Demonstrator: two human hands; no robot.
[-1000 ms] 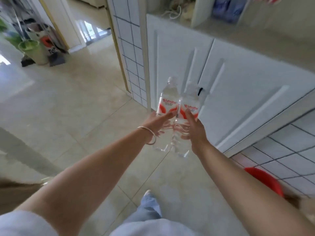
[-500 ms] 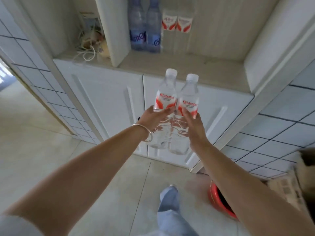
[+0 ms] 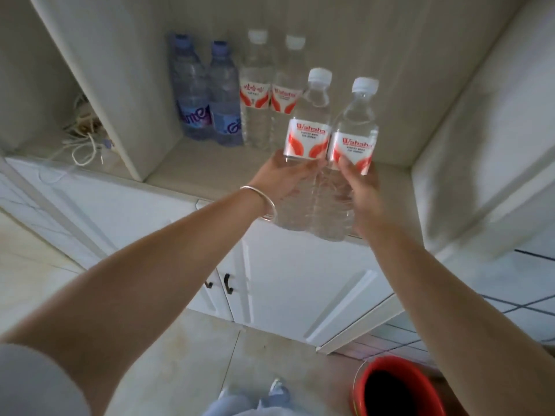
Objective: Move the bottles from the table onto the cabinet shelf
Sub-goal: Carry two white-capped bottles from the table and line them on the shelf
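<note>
The left hand (image 3: 283,175) is wrapped around the middle of one clear Wahaha water bottle (image 3: 303,151), fingers curled just under its label, a silver bangle (image 3: 261,202) on the wrist. The right hand (image 3: 360,187) grips a second Wahaha bottle (image 3: 350,163) the same way, thumb on the label's lower edge. The two bottles are upright, side by side and touching, held above the front edge of the cabinet shelf (image 3: 216,166), not yet resting on it. Each has a white cap and a white label with red swirls and the red word "Wahaha"; the smaller print below is too blurred to read. At the back of the shelf stand two blue-tinted bottles (image 3: 207,97) with partly hidden purple lettering, and beside them two clear red-and-white-labelled bottles (image 3: 270,94).
</note>
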